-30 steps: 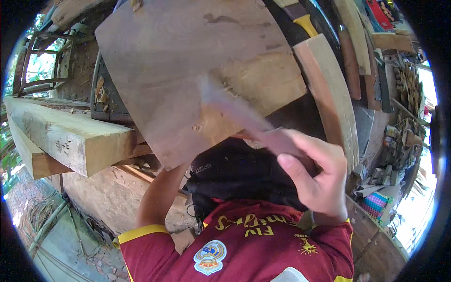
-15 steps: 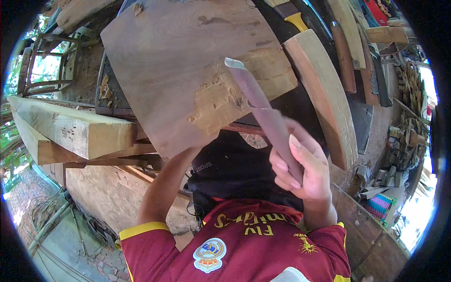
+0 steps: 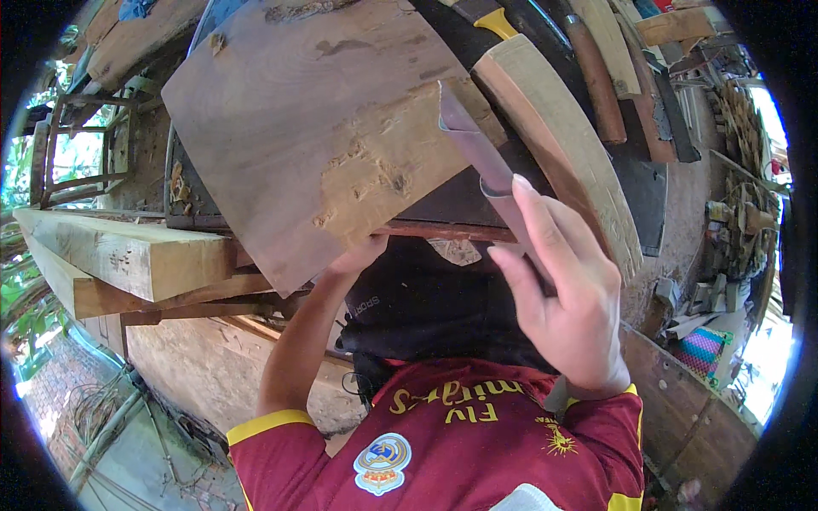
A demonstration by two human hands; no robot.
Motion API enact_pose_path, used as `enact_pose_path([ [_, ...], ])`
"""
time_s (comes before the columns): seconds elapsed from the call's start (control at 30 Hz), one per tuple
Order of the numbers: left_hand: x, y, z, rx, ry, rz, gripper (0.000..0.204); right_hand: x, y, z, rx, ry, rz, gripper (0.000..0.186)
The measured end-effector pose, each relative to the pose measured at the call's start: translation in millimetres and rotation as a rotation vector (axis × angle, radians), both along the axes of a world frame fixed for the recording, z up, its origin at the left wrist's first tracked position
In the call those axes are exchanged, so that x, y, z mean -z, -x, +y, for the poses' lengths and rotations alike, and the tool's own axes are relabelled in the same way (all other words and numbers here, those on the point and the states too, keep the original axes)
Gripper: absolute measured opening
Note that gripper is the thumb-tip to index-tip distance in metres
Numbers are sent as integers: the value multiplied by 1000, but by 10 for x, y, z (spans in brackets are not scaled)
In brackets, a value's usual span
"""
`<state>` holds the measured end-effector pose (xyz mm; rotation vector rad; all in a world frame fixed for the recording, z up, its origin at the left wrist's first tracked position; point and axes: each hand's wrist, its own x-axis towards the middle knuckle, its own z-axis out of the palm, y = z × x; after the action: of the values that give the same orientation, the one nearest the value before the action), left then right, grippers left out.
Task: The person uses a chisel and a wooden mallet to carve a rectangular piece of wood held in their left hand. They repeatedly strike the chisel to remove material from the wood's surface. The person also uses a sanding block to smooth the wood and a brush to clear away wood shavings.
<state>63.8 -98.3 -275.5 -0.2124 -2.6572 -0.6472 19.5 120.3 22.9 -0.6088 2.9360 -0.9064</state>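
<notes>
In my right hand (image 3: 573, 285) is a loosely rolled sheet of mauve-brown sandpaper (image 3: 490, 157), gripped near its lower end with thumb and fingers around it. The roll tilts up and left, its far end over the near right part of a flat wooden board (image 3: 264, 128). This board is wide and brown, with a paler, rough, pitted patch along its near right side. My left hand (image 3: 362, 254) is at the board's near edge and holds it there; its fingers are mostly hidden beneath.
A curved wooden piece (image 3: 558, 136) lies right of the board. Beyond it are a paintbrush (image 3: 494, 21), a wooden-handled tool (image 3: 596, 81) and several wood strips. Thick timber beams (image 3: 145, 255) jut out at the left. A wooden stool frame (image 3: 89, 145) stands at the far left.
The sandpaper roll has loosened, and my right hand has shifted right and turned, its back now showing. The board has shifted left in view, and more of my left hand shows.
</notes>
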Motion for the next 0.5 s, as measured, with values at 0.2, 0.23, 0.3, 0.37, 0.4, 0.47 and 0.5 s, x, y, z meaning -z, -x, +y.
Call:
enact_pose_path([
  [0.2, -67, 26, 19, -5, 122, 73, 29, -60, 92, 95, -136, -360, 53, 53],
  [0.23, -56, 20, 21, -13, 104, 49, 28, -49, 100, 95, -116, -345, 43, 53],
  [0.3, -89, 30, 36, -27, 69, 2, 27, -11, 121, 92, -75, -314, 25, 54],
  [0.37, -29, 8, 47, -51, 36, 29, 25, -18, 115, 102, -82, -354, 7, 57],
  [0.4, -4, 6, 38, -44, 30, 35, 24, -27, 113, 105, -85, -373, -2, 59],
  [0.47, 15, 1, 19, -18, 28, 37, 23, -56, 131, 61, -105, -384, 33, 59],
  [0.5, 10, 0, 11, 2, 32, 34, 22, -56, 141, 46, -117, -389, 50, 60],
])
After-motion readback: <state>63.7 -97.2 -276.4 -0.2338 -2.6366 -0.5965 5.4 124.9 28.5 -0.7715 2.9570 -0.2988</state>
